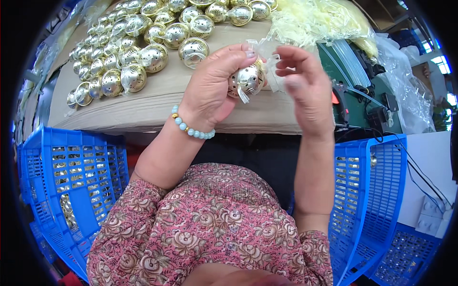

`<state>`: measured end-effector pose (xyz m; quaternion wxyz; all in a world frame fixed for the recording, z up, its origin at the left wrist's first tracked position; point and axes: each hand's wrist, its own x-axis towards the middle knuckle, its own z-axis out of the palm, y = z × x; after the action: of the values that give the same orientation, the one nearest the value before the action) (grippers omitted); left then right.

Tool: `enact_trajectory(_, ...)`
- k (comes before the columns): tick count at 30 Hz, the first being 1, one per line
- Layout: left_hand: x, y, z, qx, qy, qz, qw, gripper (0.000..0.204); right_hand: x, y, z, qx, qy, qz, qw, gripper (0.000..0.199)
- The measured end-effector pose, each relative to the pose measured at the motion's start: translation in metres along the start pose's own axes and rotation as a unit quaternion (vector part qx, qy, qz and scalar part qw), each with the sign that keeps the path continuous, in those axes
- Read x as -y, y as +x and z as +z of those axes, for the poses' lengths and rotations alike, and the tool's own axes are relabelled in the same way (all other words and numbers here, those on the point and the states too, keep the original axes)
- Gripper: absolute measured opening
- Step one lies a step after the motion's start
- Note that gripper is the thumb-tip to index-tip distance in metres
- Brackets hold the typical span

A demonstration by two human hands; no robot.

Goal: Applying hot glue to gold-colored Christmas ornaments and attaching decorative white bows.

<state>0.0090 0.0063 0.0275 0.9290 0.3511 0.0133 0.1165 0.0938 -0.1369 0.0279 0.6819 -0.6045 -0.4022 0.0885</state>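
Observation:
My left hand (213, 78) is closed around a shiny gold ball ornament (248, 80) with dark star-shaped marks, held above the front edge of the cardboard-covered table. A strip of pale ribbon hangs down over the ball. At its top, sheer whitish material (267, 59) sticks up between the two hands. Just right of the ball is my right hand (307, 86), its fingers curved and apart from the thumb, which is slightly blurred. No object shows in that hand. Many similar gold balls (153, 57) with sheer ribbons lie in rows at the left and back of the cardboard (157, 107).
A heap of pale yellow sheer bags (319, 21) lies at the back right. Beyond my right hand are clear strips (350, 62), a red-and-black tool (340, 102), black adapters (379, 114) and clear plastic (410, 86). Blue crates (76, 176) (367, 190) flank me.

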Motion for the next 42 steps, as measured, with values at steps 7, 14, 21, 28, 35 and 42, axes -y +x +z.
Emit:
enact_trajectory(7,0.007,0.004,0.0,-0.026,-0.012,-0.008,1.0,0.012,0.016,-0.007,0.008,-0.041,0.095,-0.066,0.992,0.008)
enact_trajectory(14,0.017,0.009,-0.007,-0.042,-0.042,-0.004,0.998,0.042,0.027,-0.014,0.015,0.034,-0.047,-0.003,0.998,0.01)
enact_trajectory(21,0.022,0.0,-0.007,0.015,-0.009,0.012,1.0,0.046,0.01,-0.014,0.016,-0.053,-0.208,-0.05,0.975,0.012)
enact_trajectory(28,0.025,-0.002,-0.009,-0.006,0.007,0.009,1.0,0.036,0.003,-0.016,0.023,-0.134,-0.169,-0.065,0.974,0.009)
enact_trajectory(35,0.029,-0.005,-0.005,-0.008,-0.001,0.015,1.0,0.031,0.001,-0.02,0.024,-0.137,-0.091,-0.015,0.986,0.011)
enact_trajectory(42,0.034,-0.003,-0.001,-0.02,-0.005,0.045,0.999,0.021,-0.005,-0.018,0.032,-0.19,-0.043,-0.005,0.981,0.011)
